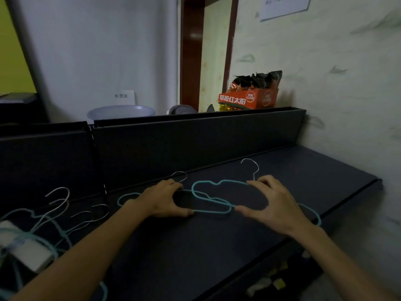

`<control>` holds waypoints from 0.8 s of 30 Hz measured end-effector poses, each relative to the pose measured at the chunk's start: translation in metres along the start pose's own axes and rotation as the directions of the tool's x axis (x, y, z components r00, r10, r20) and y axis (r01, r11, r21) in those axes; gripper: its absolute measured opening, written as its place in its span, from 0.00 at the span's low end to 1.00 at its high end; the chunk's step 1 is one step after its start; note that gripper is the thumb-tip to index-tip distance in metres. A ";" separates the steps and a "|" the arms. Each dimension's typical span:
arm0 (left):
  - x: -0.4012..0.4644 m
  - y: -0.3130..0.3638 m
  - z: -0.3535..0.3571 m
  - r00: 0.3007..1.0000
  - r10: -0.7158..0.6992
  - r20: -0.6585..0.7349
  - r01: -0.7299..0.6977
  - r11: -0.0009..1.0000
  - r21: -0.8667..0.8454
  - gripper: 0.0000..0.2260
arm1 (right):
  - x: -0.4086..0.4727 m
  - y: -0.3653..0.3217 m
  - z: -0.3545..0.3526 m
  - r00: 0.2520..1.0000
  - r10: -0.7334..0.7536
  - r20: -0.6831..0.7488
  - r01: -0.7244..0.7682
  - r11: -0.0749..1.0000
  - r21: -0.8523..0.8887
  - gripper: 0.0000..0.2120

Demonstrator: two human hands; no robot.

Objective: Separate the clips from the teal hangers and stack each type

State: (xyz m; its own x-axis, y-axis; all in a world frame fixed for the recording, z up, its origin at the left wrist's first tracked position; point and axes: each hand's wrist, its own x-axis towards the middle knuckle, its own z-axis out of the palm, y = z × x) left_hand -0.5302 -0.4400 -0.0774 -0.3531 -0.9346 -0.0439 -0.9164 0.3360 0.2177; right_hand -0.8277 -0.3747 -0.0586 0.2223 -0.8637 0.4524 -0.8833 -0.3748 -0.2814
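Head view shows you stacking: your left hand (165, 198) and right hand (269, 203), fingers curled, each pinch a teal hanger (211, 205) overlapping on the shelf (325, 170); next, line them up, probably onto the pile (43, 224) left of them.

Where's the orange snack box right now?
The orange snack box sits upper centre-right, atop the dark back panel, against the right wall.
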 end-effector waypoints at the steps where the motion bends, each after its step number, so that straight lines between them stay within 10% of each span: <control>1: 0.002 0.000 -0.001 1.000 -0.015 0.012 0.015 1.000 -0.004 0.44 | 0.005 0.003 0.003 1.000 -0.008 0.009 0.008 1.000 0.010 0.44; 24: -0.043 -0.055 -0.030 0.979 -0.201 -0.026 0.202 0.977 0.060 0.42 | 0.043 -0.044 0.040 0.990 -0.052 0.132 0.055 0.998 -0.024 0.44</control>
State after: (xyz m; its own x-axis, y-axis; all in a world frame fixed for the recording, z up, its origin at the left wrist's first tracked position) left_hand -0.4593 -0.4220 -0.0578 -0.1564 -0.9858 -0.0613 -0.9785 0.1462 0.1457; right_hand -0.7632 -0.4089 -0.0607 0.3203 -0.8801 0.3505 -0.8794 -0.4138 -0.2353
